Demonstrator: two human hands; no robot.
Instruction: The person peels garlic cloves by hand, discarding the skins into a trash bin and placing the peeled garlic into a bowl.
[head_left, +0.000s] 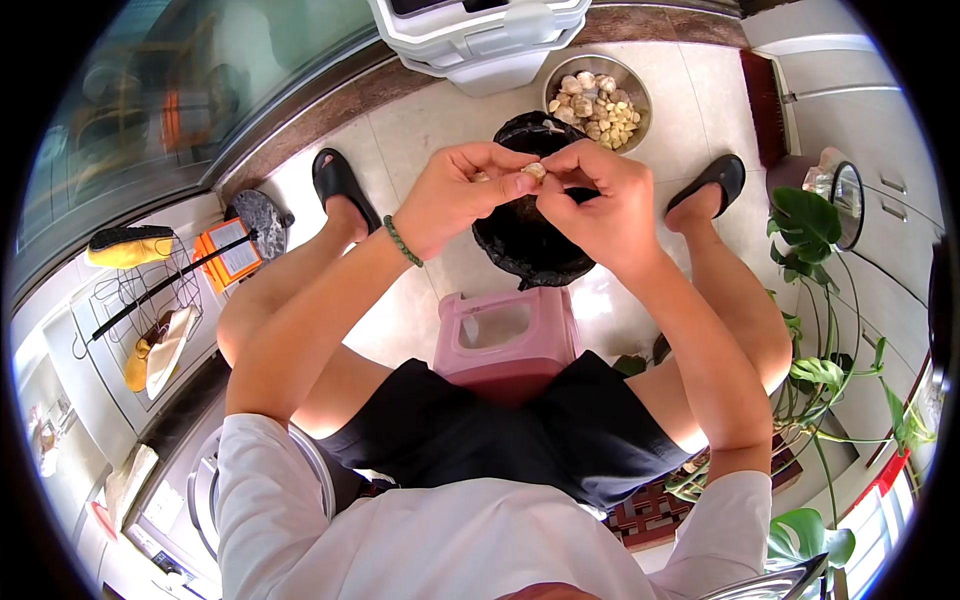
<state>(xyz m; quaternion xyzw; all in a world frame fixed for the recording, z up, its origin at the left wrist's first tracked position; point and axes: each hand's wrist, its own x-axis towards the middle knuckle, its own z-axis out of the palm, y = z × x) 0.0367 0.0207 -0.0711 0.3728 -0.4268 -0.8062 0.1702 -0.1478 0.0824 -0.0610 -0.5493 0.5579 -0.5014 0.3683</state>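
A pale garlic clove (536, 171) is pinched between my two hands, above a bin lined with a black bag (530, 250). My left hand (465, 192), with a green beaded bracelet on its wrist, grips the clove between thumb and fingertips. Something pale, perhaps another clove, shows in the left palm. My right hand (600, 195) has its fingertips closed at the clove's other side; the exact contact is partly hidden. Beyond the bin stands a metal bowl (643, 88) holding garlic bulbs (585, 88) on one side and peeled cloves (620, 120) on the other.
A pink plastic stool (450, 335) is between my legs. A grey-white plastic container (480, 60) stands at the far wall. On the right are a potted climbing plant (805, 228) and white cabinets (880, 130); on the left, a wire rack (150, 290) and an orange box (228, 255).
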